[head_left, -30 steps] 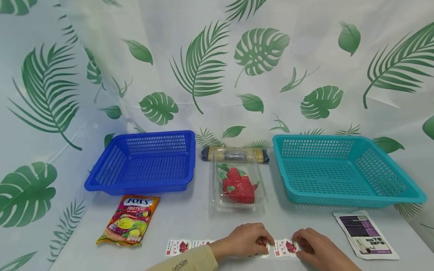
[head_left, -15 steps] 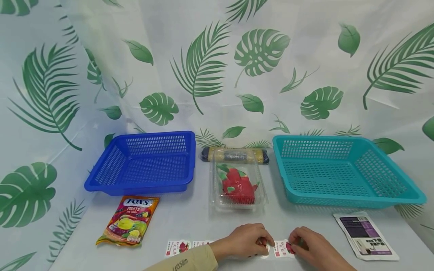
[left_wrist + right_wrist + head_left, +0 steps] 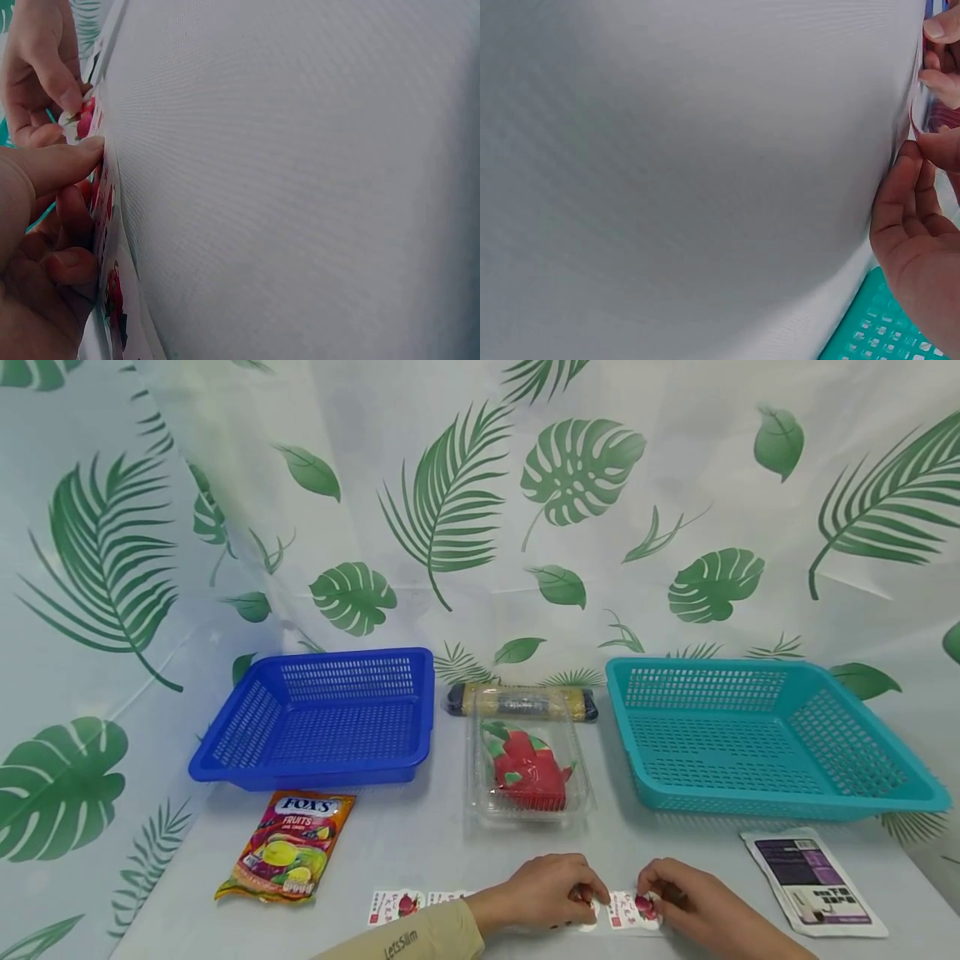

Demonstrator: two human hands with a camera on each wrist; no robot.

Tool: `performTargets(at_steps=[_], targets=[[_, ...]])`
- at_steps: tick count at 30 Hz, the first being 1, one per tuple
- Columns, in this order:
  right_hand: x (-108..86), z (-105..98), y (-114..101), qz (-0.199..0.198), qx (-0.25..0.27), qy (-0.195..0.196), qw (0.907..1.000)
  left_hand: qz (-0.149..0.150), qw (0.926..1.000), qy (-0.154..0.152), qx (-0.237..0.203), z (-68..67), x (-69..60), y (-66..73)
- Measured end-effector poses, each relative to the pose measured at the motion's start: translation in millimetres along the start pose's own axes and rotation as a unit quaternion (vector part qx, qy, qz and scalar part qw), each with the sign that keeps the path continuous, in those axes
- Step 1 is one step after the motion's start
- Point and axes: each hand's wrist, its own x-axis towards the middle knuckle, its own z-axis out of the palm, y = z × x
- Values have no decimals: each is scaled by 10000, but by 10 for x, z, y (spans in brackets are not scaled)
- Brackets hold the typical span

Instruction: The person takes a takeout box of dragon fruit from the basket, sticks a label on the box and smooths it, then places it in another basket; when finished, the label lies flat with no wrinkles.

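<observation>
One rightmost sticker (image 3: pixel 632 910) is now apparently lifting, starting separation: right hand (image 3: pixel 690 902) pinching its edge, left hand (image 3: pixel 547 893) gripping the strip (image 3: pixel 110 214).

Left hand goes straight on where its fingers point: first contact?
Likely the dragon-fruit sticker just ahead of the left hand. It lies low, so the hand might skim over it into the right hand pinching its far end; clearance is hard to judge.
</observation>
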Motion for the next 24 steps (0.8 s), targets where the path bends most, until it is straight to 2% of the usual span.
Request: performTargets(at_steps=[5, 10, 16, 24], targets=[[-11, -27, 34, 53, 11, -54, 10000, -35, 10000, -25, -22, -4, 0, 0], [-18, -47, 65, -113, -15, -15, 9999, -28, 10000, -24, 6, -1, 0, -6], [-14, -82, 96, -344, 209, -178, 9990, -21, 10000, -32, -4, 3, 3, -9], [-8, -115, 94, -406, 413, -310, 9978, -66, 10000, 5, -23, 4, 4, -14]])
